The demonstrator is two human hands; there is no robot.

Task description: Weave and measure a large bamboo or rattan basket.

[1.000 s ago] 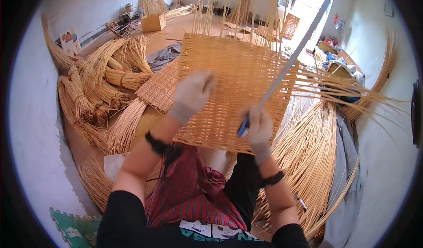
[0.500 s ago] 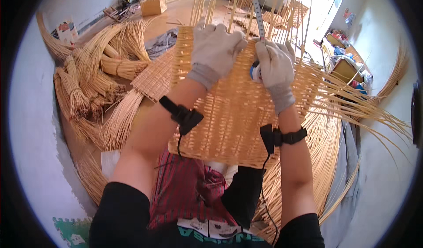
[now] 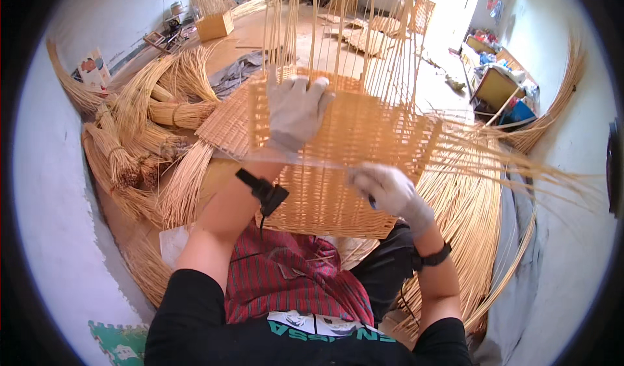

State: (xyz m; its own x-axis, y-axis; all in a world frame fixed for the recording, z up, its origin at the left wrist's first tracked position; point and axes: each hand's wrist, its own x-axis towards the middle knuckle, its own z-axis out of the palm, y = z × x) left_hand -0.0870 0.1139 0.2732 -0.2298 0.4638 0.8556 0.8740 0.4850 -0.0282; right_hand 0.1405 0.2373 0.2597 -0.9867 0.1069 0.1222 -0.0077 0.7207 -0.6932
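A woven wicker panel (image 3: pixel 338 197) of tan strands is tilted before me above my lap, long loose strands rising from its far edge and trailing off its right side. My left hand (image 3: pixel 298 111), in a pale work glove, lies on the panel's upper left part with its fingers spread. Over the lower right of the panel, my gloved right hand (image 3: pixel 387 189) is closed around a tape measure (image 3: pixel 372 201); only a bit of its blue case shows. A motion-smeared tape blade (image 3: pixel 312 162) runs leftward from that hand across the panel, past my left wrist.
Bundles of tan strands (image 3: pixel 133 129) lie at the left, beside another woven panel (image 3: pixel 224 122). A large heap of strands (image 3: pixel 461 223) spreads at my right. Farther off are a wooden box (image 3: pixel 214 25), several flat woven pieces (image 3: pixel 367 41) and a cluttered cabinet (image 3: pixel 497 93).
My right hand has come down and toward me from the panel's upper part with the tape measure. The tape blade, formerly pointing up and away, now lies across the panel. My left hand sits lower.
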